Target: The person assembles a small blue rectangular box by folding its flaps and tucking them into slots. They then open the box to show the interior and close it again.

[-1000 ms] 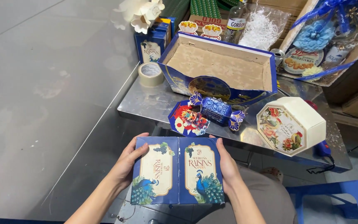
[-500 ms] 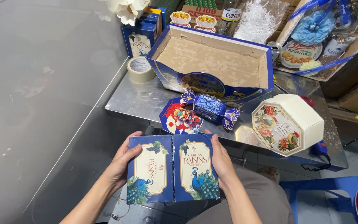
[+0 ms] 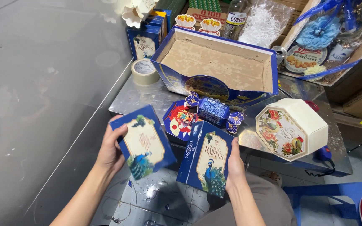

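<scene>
Left box: a blue carton with a peacock picture and a cream label panel (image 3: pixel 144 142), tilted to the left, well left of and below the open blue gift box; the left hand (image 3: pixel 110 150) clasps its outer edge, thumb across the front.
Right box: a matching blue peacock carton (image 3: pixel 208 157), nearly upright, just below the gift box's front wall; the right hand (image 3: pixel 234 164) grips its right side, fingers wrapped behind.
Relation of the two: side by side, apart, a narrow gap between their inner edges; both held in the air in front of the bench edge.
Step in hand: by my reading, the pair is held ready, one carton to each hand, not yet set down anywhere.
Next move calls for: judged from the layout, lifting one carton over the gift box's front wall without knocking the small pieces in front of it.
Open blue gift box (image 3: pixel 214 86): on the bench, lid off, bare tan liner inside.
Blue candy-shaped ornament (image 3: pixel 213 112): just in front of the gift box, beside a red and blue patterned tin (image 3: pixel 180 121).
Cream octagonal floral tin (image 3: pixel 290 129): to the right of the gift box, tipped on its side.
Tape roll (image 3: pixel 144 71): just left of the gift box.
Bench (image 3: pixel 143 98): shiny metal, carrying all of these.
Further cartons (image 3: pixel 144 42): same blue kind, stacked left of the gift box's back corner.
</scene>
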